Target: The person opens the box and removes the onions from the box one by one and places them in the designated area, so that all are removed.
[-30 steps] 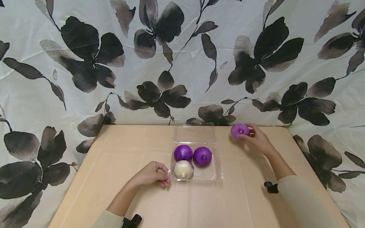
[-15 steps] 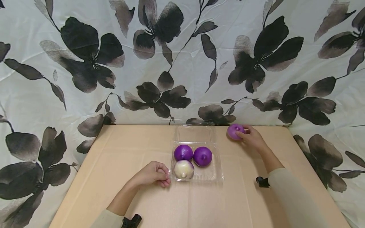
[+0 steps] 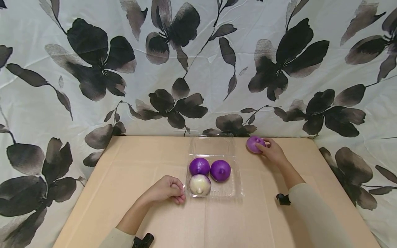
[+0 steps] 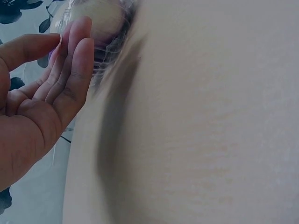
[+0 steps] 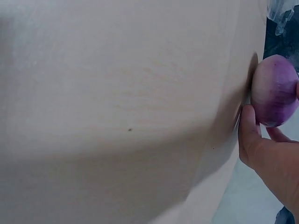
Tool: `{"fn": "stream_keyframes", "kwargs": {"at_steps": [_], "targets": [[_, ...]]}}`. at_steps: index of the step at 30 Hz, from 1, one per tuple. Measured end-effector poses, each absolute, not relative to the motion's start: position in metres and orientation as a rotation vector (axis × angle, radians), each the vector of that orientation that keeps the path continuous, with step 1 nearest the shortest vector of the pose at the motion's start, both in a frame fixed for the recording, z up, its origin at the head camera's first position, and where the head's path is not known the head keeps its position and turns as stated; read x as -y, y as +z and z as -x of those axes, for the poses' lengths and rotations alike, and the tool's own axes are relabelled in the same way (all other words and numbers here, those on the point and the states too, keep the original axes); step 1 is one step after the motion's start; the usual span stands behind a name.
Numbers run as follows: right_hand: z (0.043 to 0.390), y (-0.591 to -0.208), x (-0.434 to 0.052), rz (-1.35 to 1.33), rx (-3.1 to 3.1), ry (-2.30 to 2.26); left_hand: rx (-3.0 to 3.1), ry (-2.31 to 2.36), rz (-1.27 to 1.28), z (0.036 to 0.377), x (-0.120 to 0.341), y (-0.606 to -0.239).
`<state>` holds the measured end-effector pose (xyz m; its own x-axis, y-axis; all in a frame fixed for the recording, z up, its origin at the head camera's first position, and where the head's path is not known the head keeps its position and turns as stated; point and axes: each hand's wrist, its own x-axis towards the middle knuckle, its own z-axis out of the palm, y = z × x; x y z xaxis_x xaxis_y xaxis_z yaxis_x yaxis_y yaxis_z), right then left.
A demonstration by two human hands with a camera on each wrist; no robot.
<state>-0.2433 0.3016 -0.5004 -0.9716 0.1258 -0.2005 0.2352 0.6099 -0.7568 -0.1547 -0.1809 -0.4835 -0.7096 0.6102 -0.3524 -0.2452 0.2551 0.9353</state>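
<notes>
Onion (image 3: 255, 144) in the right hand (image 3: 273, 152), fingers curled round it, has slid left and down to the table's (image 3: 149, 220) far edge, while the left hand (image 3: 165, 189), loosely curled, stays beside the clear tray (image 3: 235, 191) of 3.

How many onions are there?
4. Two purple onions and a pale one sit in the clear tray; the right hand holds another.
</notes>
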Motion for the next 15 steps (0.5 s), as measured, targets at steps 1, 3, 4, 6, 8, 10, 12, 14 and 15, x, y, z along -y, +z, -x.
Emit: {"fn": "stream_keyframes", "kwargs": {"at_steps": [1, 3, 4, 6, 8, 10, 12, 14, 15], "targets": [[0.2432, -0.5006, -0.3009, -0.307, -2.694, -1.316, -1.824, 1.539, -0.332, 0.1547, 0.181, -0.4835], [0.2433, -0.501, -0.2997, -0.306, -2.68, -1.34, -1.827, 1.538, -0.332, 0.1546, 0.1812, -0.4837], [0.2433, -0.5011, -0.2994, -0.307, -2.679, -1.34, -1.828, 1.537, -0.333, 0.1546, 0.1814, -0.4837], [0.2436, -0.5013, -0.299, -0.307, -2.674, -1.344, -1.829, 1.535, -0.335, 0.1546, 0.1816, -0.4837], [0.2437, -0.5013, -0.2987, -0.305, -2.678, -1.33, -1.828, 1.536, -0.335, 0.1547, 0.1816, -0.4837], [0.2441, -0.502, -0.2986, -0.3, -2.68, -1.332, -1.829, 1.536, -0.335, 0.1548, 0.1816, -0.4838], [0.2445, -0.5034, -0.2988, -0.29, -2.676, -1.353, -1.83, 1.537, -0.336, 0.1549, 0.1814, -0.4838], [0.2448, -0.5053, -0.2992, -0.268, -2.674, -1.378, -1.832, 1.536, -0.339, 0.1552, 0.1813, -0.4841], [0.245, -0.5066, -0.2995, -0.256, -2.676, -1.389, -1.833, 1.535, -0.342, 0.1553, 0.1813, -0.4842]]}}
